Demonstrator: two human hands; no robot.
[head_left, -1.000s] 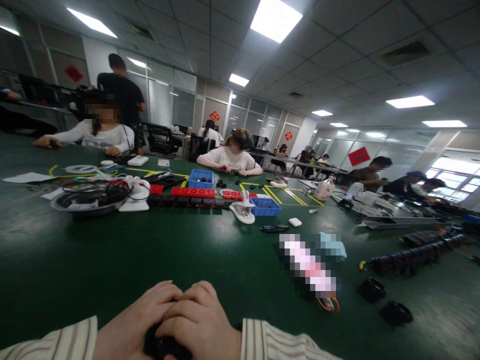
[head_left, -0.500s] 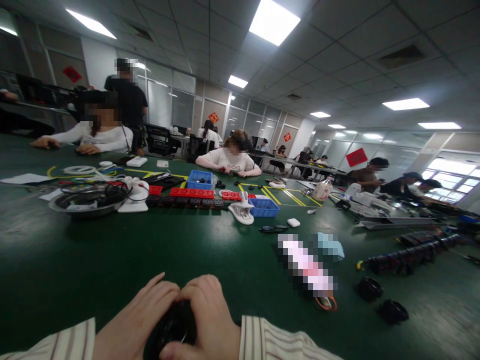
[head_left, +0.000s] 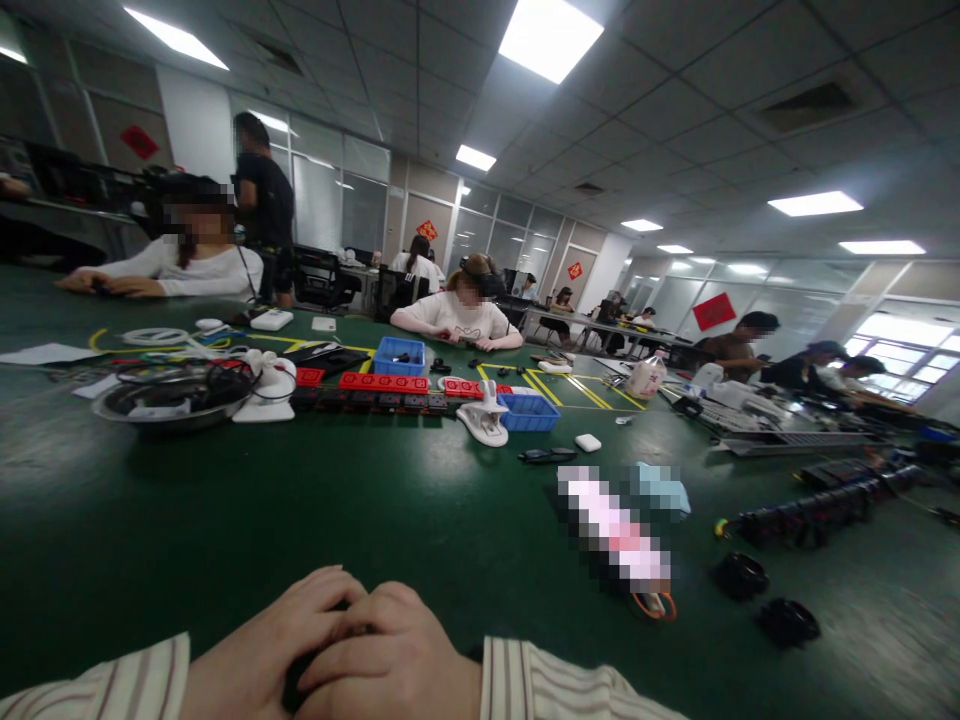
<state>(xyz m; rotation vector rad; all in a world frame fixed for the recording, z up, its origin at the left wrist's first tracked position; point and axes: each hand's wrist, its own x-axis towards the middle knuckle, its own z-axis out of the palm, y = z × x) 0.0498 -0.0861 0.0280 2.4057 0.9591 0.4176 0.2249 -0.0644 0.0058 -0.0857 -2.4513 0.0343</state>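
At the bottom of the head view, my left hand [head_left: 259, 640] and my right hand [head_left: 397, 650] are closed together around a black rounded piece [head_left: 296, 678]. Only a dark sliver of it shows between them, so its kind is unclear. The fingers of my right hand curl over its near side and overlap those of my left hand. Off to the right on the green table [head_left: 465, 530] lie two glossy black round pieces, one farther [head_left: 741, 575] and one nearer [head_left: 787, 622].
A pixelated pink-white item [head_left: 615, 525] with an orange loop lies right of centre. Farther back stand a metal bowl [head_left: 161, 415] of cables, a white clip stand [head_left: 484, 418], blue bins [head_left: 529, 412] and red blocks [head_left: 382, 384]. Several people sit around the room.
My right hand has turned and its fingers now fold over the black piece, hiding most of it. Both hands are slightly lower. A standing person in the background has turned.
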